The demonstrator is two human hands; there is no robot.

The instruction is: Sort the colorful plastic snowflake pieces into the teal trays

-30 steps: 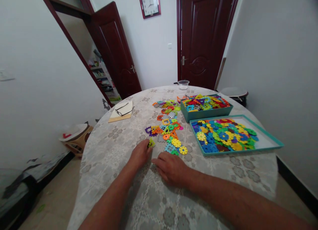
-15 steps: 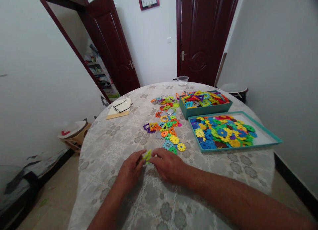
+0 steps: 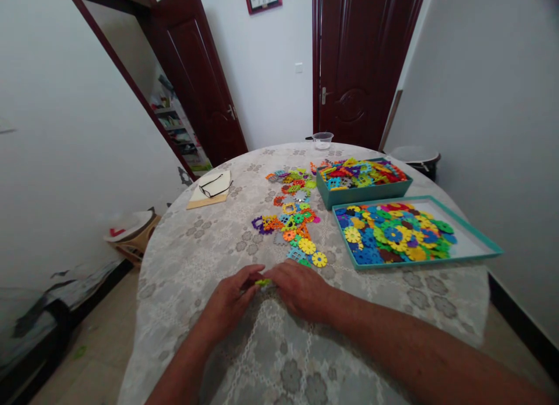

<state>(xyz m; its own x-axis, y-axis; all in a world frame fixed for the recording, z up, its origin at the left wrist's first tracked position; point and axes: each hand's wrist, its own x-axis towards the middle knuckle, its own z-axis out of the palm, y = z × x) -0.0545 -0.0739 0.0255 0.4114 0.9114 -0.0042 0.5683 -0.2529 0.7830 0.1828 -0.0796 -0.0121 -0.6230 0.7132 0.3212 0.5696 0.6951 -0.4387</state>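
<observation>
Between my hands, low over the near part of the table, is a yellow-green plastic building piece, mostly covered by fingers. My left hand grips it from the left with thumb and fingers. From the right, my right hand closes over its other end, back of the hand upward. Just beyond my hands lies a loose strip of colourful interlocking plastic pieces, with yellow notched discs at its near end. Whether the held piece is one part or several joined cannot be made out.
To the right stand a teal box heaped with plastic shapes and a shallow teal-rimmed lid with notched discs. Eyeglasses lie on a pad at the left. A clear plastic bowl sits at the far edge of the patterned tablecloth.
My right hand has moved slightly left and over the yellow-green piece, so less of it shows. The piece has gone from tilted up to lying flatter. My left hand stays on it.
</observation>
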